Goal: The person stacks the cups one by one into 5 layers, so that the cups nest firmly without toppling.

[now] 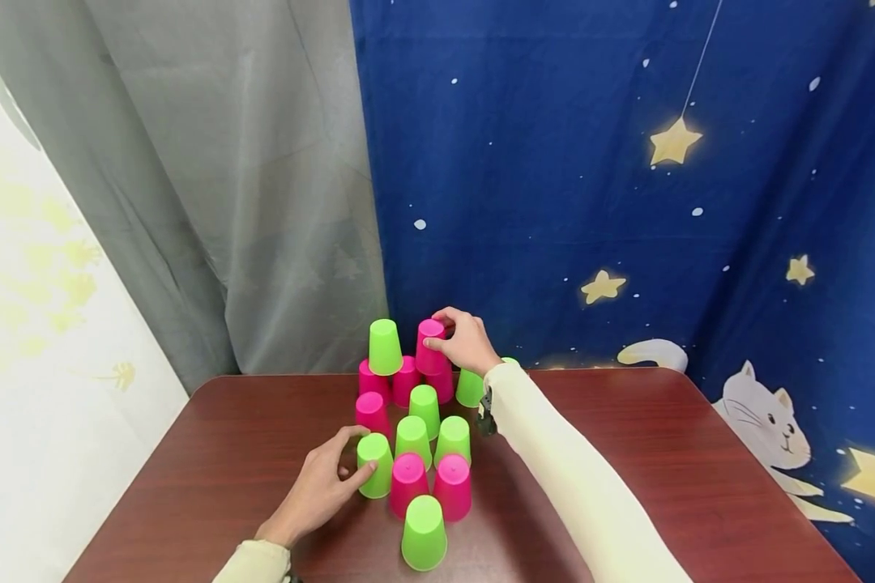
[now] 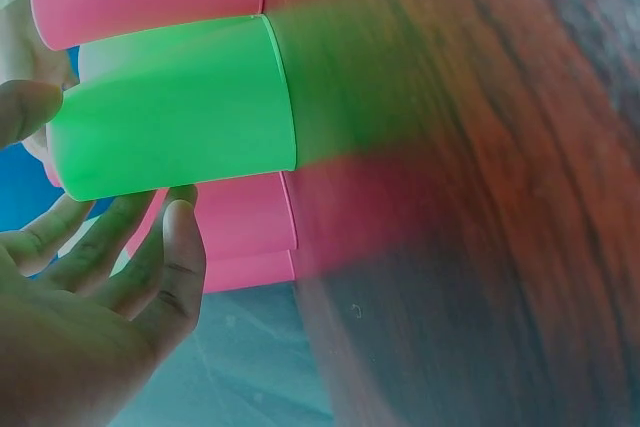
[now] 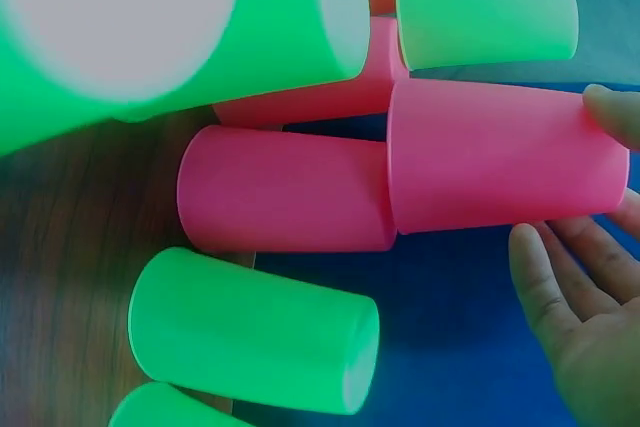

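Note:
In the head view, my right hand (image 1: 470, 344) pinches an upside-down pink cup (image 1: 430, 344) near its top, thumb on one side and fingers on the other. The rim of that cup meets the base of a pink cup (image 3: 290, 192) below it in the right wrist view. Beside it, a green cup (image 1: 385, 348) stands on the back pink row (image 1: 406, 380). My left hand (image 1: 321, 486) holds a green cup (image 1: 375, 465) at the left of the group, with thumb and fingers around its upper part. That cup's rim is on the table in the left wrist view.
Two green cups (image 1: 412, 437) (image 1: 453, 437), two pink cups (image 1: 409, 486) (image 1: 453, 486) and a front green cup (image 1: 424, 534) stand close together on the brown table (image 1: 248, 453). Another green cup (image 1: 470, 389) is partly behind the right forearm. Curtains (image 1: 518, 202) hang behind the table.

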`<state>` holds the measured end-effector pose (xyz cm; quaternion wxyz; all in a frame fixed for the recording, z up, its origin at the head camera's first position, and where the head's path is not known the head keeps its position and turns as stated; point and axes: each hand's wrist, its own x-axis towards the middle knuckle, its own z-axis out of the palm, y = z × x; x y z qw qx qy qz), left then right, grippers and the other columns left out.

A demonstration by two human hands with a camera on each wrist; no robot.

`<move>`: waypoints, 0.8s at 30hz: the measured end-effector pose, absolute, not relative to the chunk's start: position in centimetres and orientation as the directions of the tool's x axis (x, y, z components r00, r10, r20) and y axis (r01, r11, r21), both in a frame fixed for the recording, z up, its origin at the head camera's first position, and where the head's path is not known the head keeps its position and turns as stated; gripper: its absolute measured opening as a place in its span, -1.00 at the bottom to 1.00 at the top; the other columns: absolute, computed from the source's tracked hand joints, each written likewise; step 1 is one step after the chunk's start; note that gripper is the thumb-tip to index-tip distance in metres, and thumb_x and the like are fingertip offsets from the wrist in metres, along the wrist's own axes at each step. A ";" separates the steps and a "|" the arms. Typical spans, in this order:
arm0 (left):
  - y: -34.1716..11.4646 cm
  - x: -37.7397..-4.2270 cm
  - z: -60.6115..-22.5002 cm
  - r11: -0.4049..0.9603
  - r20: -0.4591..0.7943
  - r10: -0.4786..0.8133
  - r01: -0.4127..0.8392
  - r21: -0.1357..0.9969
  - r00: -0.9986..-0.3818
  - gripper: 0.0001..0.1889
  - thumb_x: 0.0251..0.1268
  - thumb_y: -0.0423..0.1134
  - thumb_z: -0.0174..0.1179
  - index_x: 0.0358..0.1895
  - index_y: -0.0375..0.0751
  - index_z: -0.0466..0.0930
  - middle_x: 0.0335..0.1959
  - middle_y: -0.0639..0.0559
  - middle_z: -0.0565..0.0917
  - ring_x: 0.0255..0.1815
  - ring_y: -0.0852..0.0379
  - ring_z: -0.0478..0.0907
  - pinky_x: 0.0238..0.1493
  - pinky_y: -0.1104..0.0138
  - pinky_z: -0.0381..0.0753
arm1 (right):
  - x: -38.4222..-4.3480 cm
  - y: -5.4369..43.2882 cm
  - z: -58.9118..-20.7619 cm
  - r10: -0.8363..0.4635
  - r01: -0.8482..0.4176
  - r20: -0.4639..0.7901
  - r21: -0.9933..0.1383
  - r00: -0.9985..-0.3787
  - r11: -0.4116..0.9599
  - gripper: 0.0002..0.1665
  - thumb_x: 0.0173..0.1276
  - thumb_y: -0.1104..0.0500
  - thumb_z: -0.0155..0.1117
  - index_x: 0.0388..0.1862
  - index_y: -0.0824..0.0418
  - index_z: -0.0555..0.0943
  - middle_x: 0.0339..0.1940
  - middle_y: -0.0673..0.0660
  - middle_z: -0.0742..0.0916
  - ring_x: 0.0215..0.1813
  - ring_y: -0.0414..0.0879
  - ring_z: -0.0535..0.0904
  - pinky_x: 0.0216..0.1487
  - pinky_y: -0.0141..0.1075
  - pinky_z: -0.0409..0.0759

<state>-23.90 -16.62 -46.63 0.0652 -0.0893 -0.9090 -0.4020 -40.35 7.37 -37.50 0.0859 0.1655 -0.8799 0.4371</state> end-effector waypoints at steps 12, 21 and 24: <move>-16.6 -24.0 -46.6 0.672 0.180 0.101 0.201 0.713 -0.978 -0.46 0.17 -0.14 0.45 0.23 0.05 0.49 -0.04 0.17 0.67 -0.22 0.18 0.55 -0.25 0.47 0.56 | -40.9 5.8 -37.5 -0.190 -0.312 0.248 -0.757 -0.950 0.574 -0.50 0.28 0.13 0.45 0.20 0.15 0.59 0.06 0.16 0.74 0.07 0.04 0.65 0.08 -0.15 0.71; -16.6 -24.2 -46.7 0.676 0.172 0.101 0.194 0.711 -0.980 -0.44 0.15 -0.15 0.47 0.23 0.05 0.50 -0.03 0.17 0.68 -0.24 0.20 0.54 -0.27 0.47 0.55 | -40.9 5.7 -37.6 -0.210 -0.313 0.233 -0.746 -0.950 0.589 -0.37 0.30 0.12 0.44 0.33 0.16 0.50 0.15 0.21 0.71 0.15 0.07 0.64 0.16 -0.11 0.70; -16.8 -24.1 -46.5 0.678 0.175 0.103 0.198 0.708 -0.979 -0.44 0.15 -0.15 0.47 0.23 0.04 0.50 -0.02 0.15 0.68 -0.25 0.20 0.54 -0.27 0.46 0.56 | -40.9 6.1 -37.6 -0.230 -0.319 0.224 -0.741 -0.947 0.591 -0.27 0.30 0.09 0.44 0.42 0.14 0.42 0.23 0.21 0.67 0.23 0.09 0.62 0.21 -0.09 0.67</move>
